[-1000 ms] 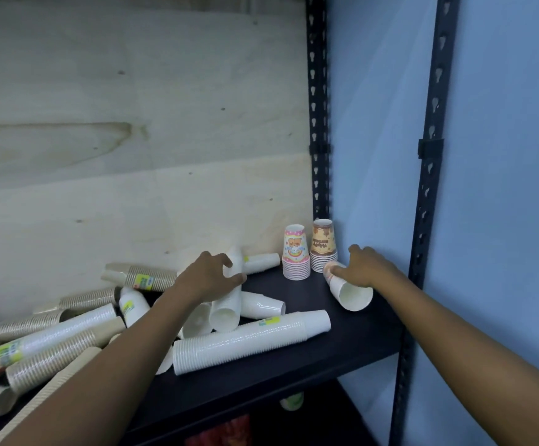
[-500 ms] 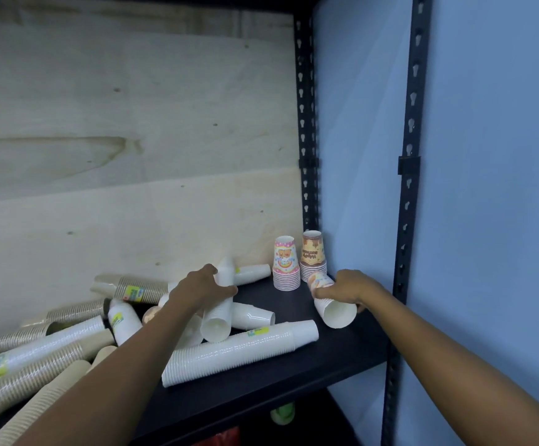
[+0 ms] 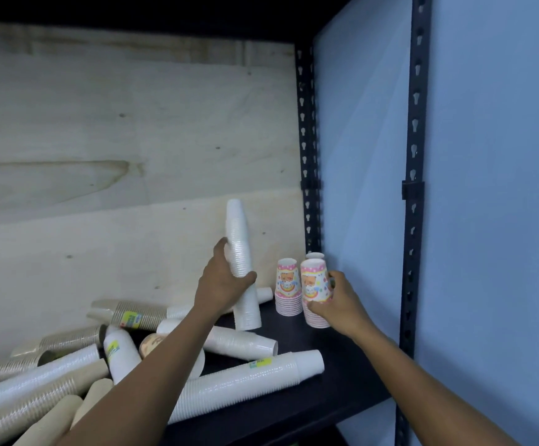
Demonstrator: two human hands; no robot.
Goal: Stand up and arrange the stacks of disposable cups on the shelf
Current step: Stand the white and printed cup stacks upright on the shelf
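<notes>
Shelf (image 3: 342,391): dark board in a black slotted-post rack, pale plywood panel (image 3: 116,140) behind it, blue wall (image 3: 503,188) to your right.

Fallen stacks, left and centre of the shelf: a heap of sleeves lying on their sides. The long white stack (image 3: 245,386) lies nearest the front edge, its closed end pointing right, a yellow-green label near that end. A shorter white stack (image 3: 239,344) lies just behind it, partly under your left forearm. Ribbed tan stacks (image 3: 132,317) lie further back and to the left, overlapping one another.

Tall white stack (image 3: 242,268): upside down, wide end on the shelf, leaning slightly; it stands just left of the printed cups.

Your left hand (image 3: 221,284): wrapped around the middle of the tall white stack, thumb in front, fingers behind.

Your right hand (image 3: 335,304): closed on the near printed stack (image 3: 316,288), thumb at the lower rims, fingers round the far side.

Printed stacks, right rear corner of the shelf: pink-and-yellow cartoon cups, upside down. The second printed stack (image 3: 288,288) stands upright just left of the one you hold, close enough that you cannot tell whether they touch. A third stack (image 3: 314,255) shows only its top behind them.
</notes>
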